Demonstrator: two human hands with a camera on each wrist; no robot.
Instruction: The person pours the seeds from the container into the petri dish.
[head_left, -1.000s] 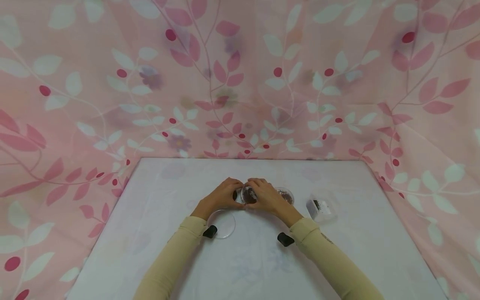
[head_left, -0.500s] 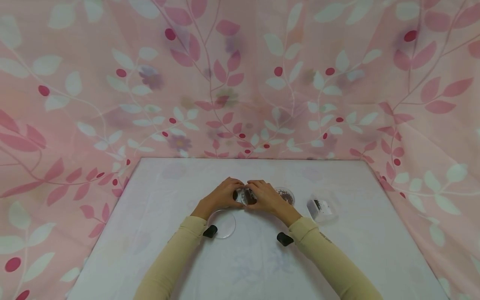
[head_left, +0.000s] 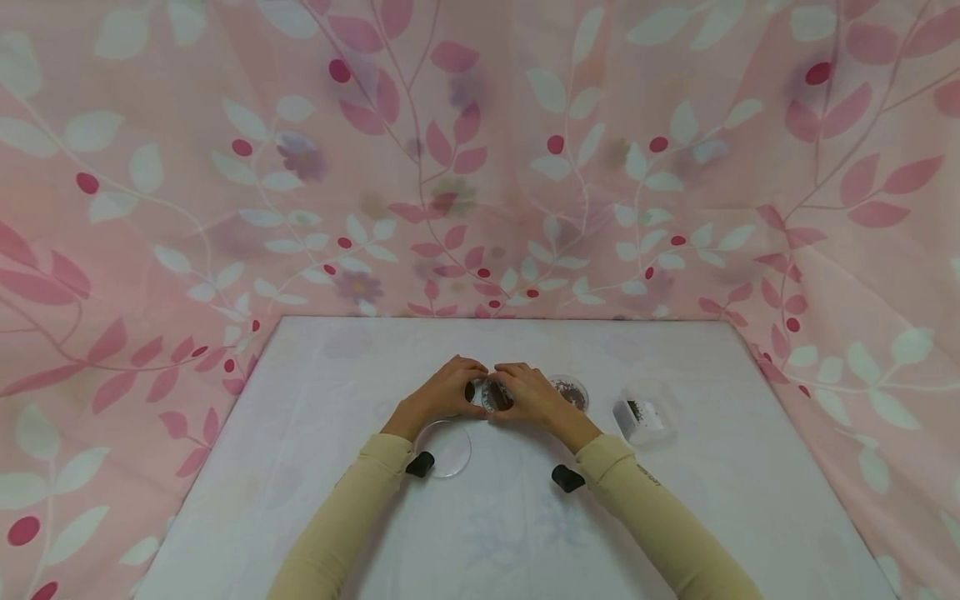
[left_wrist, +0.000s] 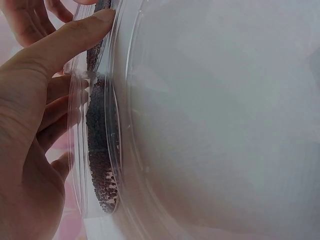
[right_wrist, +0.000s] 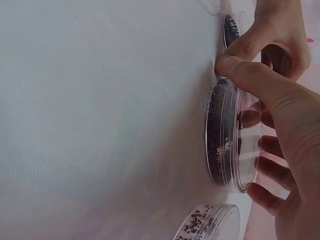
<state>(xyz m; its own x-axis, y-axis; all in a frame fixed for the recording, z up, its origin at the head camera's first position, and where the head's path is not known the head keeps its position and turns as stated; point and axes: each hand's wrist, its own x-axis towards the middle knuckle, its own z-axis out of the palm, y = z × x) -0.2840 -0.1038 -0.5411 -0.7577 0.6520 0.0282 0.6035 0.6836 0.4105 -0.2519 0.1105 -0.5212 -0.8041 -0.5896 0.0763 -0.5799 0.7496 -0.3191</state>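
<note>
My left hand curls round a clear round petri dish of dark granules, thumb in front and fingers behind. My right hand grips a second clear petri dish, its thumb at the near side and its fingers on the far side. Dark granules with a few pale bits show through that wall. The two dishes stand side by side on the table, and the thumbs meet between them. From the head view, the hands cover much of both dishes.
A third dish with scattered dark granules stands right of my right hand. Near my left wrist lies a clear round lid or dish. Farther right is a clear box with something dark inside. The white table meets a floral cloth.
My right hand and wrist have shifted very slightly left. The dark contents between its thumb and fingers look a little different. My left hand stays in place.
</note>
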